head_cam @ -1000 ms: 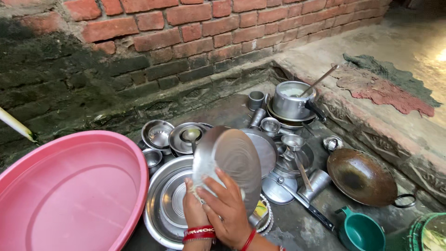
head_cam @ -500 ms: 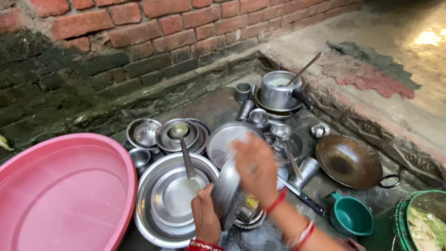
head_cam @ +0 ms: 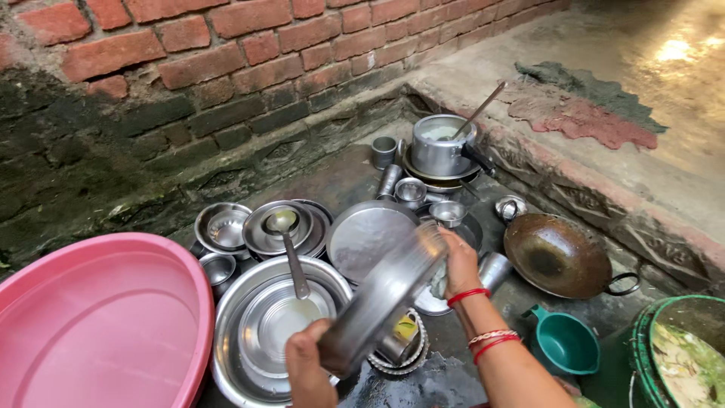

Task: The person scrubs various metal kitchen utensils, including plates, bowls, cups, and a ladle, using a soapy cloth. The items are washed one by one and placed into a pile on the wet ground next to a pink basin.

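pink tub (head_cam: 98,325): at nine o'clock of your hands, its rim just beside the large steel basin (head_cam: 234,355); a swing of the plate to that side could knock the rim.
ladle (head_cam: 291,245): lies across the basin at ten o'clock, handle pointing toward you; if the plate's lower edge dips, it may catch that handle and flip it.
left hand (head_cam: 306,370): your fingers are curled around the lower rim of the steel plate (head_cam: 381,298), pinching it at six o'clock; the metal looks wet, so you may lose it downward into the basin.
steel plate: tilted, held edge-up between both hands over the pile of dishes.
right hand (head_cam: 457,264): pressed against the plate's upper edge at two o'clock with something pale in the palm; you push here, and too much push could twist the plate out of the lower hold.
steel cups (head_cam: 411,193): crowded at twelve o'clock; a dropped plate could scatter them.
dark wok (head_cam: 559,255): at three o'clock, near your right wrist; your elbow may bump it.
green mug (head_cam: 565,341): at four o'clock, close under your forearm.
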